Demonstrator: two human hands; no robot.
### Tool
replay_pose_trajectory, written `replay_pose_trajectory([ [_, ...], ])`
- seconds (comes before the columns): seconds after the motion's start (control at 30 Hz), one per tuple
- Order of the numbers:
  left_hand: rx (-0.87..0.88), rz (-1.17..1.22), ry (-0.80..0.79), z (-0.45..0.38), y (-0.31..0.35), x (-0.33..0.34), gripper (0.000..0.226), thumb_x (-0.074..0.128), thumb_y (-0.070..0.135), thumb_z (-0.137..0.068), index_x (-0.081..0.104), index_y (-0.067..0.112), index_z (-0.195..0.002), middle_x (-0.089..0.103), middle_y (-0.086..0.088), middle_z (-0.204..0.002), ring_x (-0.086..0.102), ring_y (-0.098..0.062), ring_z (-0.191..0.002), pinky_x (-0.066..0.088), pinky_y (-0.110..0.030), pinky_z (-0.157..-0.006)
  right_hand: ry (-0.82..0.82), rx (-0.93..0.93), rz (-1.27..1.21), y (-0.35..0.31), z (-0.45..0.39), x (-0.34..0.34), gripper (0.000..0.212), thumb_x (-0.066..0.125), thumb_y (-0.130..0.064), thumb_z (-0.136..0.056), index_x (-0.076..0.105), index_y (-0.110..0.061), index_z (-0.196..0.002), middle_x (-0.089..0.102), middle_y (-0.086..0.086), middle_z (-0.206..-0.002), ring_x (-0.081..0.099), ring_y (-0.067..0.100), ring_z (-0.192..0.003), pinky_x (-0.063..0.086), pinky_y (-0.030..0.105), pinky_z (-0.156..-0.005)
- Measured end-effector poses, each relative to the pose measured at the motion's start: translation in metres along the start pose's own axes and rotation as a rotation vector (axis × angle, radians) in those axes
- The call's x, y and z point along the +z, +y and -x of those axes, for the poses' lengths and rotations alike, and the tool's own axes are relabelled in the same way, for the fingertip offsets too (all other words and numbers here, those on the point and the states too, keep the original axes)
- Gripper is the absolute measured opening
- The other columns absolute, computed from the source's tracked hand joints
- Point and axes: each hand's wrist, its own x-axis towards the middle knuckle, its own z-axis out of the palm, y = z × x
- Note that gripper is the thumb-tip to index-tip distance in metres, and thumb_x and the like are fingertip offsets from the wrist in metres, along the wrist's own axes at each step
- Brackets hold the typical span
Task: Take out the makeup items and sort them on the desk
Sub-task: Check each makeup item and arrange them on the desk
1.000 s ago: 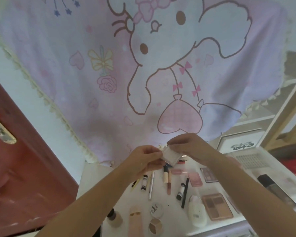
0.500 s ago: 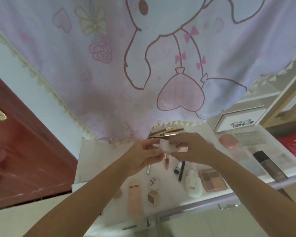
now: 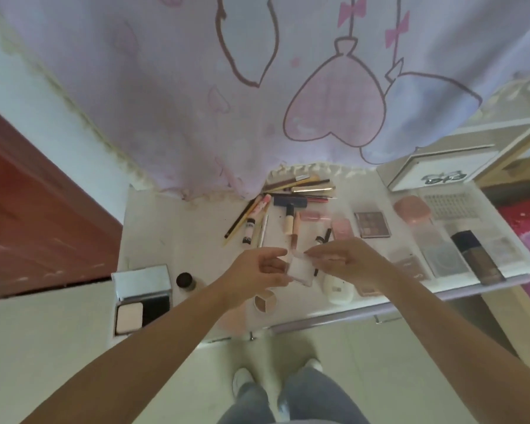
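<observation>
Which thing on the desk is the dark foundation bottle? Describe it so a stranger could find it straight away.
Start at the white desk under the pink cartoon curtain and go to its right end. There the foundation bottle lies on its side near the front edge, right of a clear square case. Its black cap and brown body make it the darkest thing among pale neighbours.

A home bedroom: a pastel cartoon-print curtain (image 3: 257, 87) hangs at twelve o'clock over a white desk (image 3: 172, 228) strewn with cosmetics, a red wooden door (image 3: 28, 209) at nine.

Pink cartoon curtain (image 3: 257, 87), red door (image 3: 28, 209)
</observation>
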Motion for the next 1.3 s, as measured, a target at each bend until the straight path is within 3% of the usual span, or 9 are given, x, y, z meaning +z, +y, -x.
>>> replay_pose_trajectory([
  [0.07,-0.055,-0.007,0.063,-0.003,-0.014,0.005,0.043,0.067,-0.008,-0.075,0.055,0.011,-0.112,0.063,0.0,-0.084,0.063,-0.01,-0.074,0.051,-0.044,-0.086,-0.059,0.012,0.113,0.009,-0.008,0.001,0.029,0.054,-0.015,-0.09,0.062,-0.01,-0.117,0.066,0.004,-0.111,0.061,0.014,-0.093,0.039,0.005,-0.069],
  [0.23,-0.171,-0.047,0.259,-0.013,-0.048,0.038,0.034,0.067,-0.011,-0.074,0.06,-0.004,-0.107,0.056,0.002,-0.073,0.055,-0.007,-0.068,0.053,-0.018,-0.071,-0.192,-0.03,0.246,0.038,-0.035,0.003,0.025,0.051,-0.021,-0.092,0.069,-0.007,-0.103,0.065,0.002,-0.092,0.049,-0.004,-0.064,0.037,-0.002,-0.061],
  [0.37,-0.302,0.036,0.547,-0.025,-0.069,0.081,0.027,0.068,-0.011,-0.072,0.064,-0.006,-0.098,0.058,0.011,-0.06,0.055,-0.013,-0.07,0.049,-0.031,-0.088,-0.331,-0.093,0.348,0.065,-0.06,0.001,0.025,0.051,-0.021,-0.092,0.068,-0.006,-0.104,0.069,0.007,-0.101,0.053,0.008,-0.074,0.036,0.004,-0.058],
  [0.53,-0.43,0.066,0.838,-0.037,-0.083,0.127,0.024,0.067,-0.002,-0.076,0.066,-0.003,-0.099,0.068,-0.016,-0.103,0.061,-0.028,-0.103,0.044,-0.026,-0.088,-0.484,-0.157,0.416,0.085,-0.073,0.014,0.025,0.048,-0.016,-0.093,0.067,0.0,-0.098,0.058,0.002,-0.08,0.05,0.016,-0.083,0.033,0.019,-0.066],
  [0.7,-0.535,0.207,1.053,-0.044,-0.089,0.143,0.021,0.063,0.0,-0.078,0.068,0.002,-0.099,0.069,-0.012,-0.105,0.06,-0.024,-0.103,0.042,-0.022,-0.085,-0.5,-0.196,0.498,0.095,-0.086,0.028,0.032,0.048,-0.016,-0.091,0.058,0.01,-0.075,0.061,0.025,-0.077,0.056,0.034,-0.077,0.033,0.03,-0.064],
  [0.83,-0.597,0.272,1.141,-0.049,-0.09,0.146,0.019,0.064,0.001,-0.078,0.068,0.002,-0.096,0.068,-0.01,-0.099,0.056,-0.021,-0.088,0.041,-0.023,-0.078,-0.469,-0.248,0.585,0.094,-0.091,0.029,0.04,0.044,-0.016,-0.092,0.043,-0.007,-0.053,0.045,0.009,-0.057,0.046,0.025,-0.062,0.029,0.029,-0.054],
  [0.93,-0.605,0.279,1.179,-0.052,-0.09,0.148,0.011,0.063,0.002,-0.077,0.066,0.005,-0.087,0.062,-0.002,-0.077,0.052,-0.018,-0.08,0.04,-0.02,-0.063,-0.458,-0.247,0.634,0.091,-0.089,0.025,0.031,0.04,-0.02,-0.095,0.064,0.0,-0.088,0.065,0.014,-0.087,0.059,0.028,-0.087,0.042,0.029,-0.069],
  [1.03,-0.603,0.285,1.21,-0.054,-0.088,0.149,0.006,0.061,0.004,-0.079,0.059,0.009,-0.08,0.052,0.006,-0.063,0.051,-0.02,-0.078,0.036,-0.016,-0.057,-0.41,-0.314,0.64,0.088,-0.084,0.012,0.034,0.037,-0.023,-0.096,0.059,-0.004,-0.113,0.066,0.014,-0.104,0.059,0.03,-0.102,0.047,0.035,-0.083],
  [1.3,-0.366,-0.165,1.023,-0.054,-0.079,0.19,0.028,0.061,0.018,-0.085,0.057,0.007,-0.111,0.058,0.0,-0.1,0.054,-0.012,-0.09,0.038,-0.011,-0.069,-0.435,-0.233,0.561,0.126,-0.081,-0.051,0.03,0.048,-0.017,-0.092,0.055,-0.008,-0.12,0.06,0.009,-0.115,0.057,0.019,-0.104,0.046,0.029,-0.091],
])
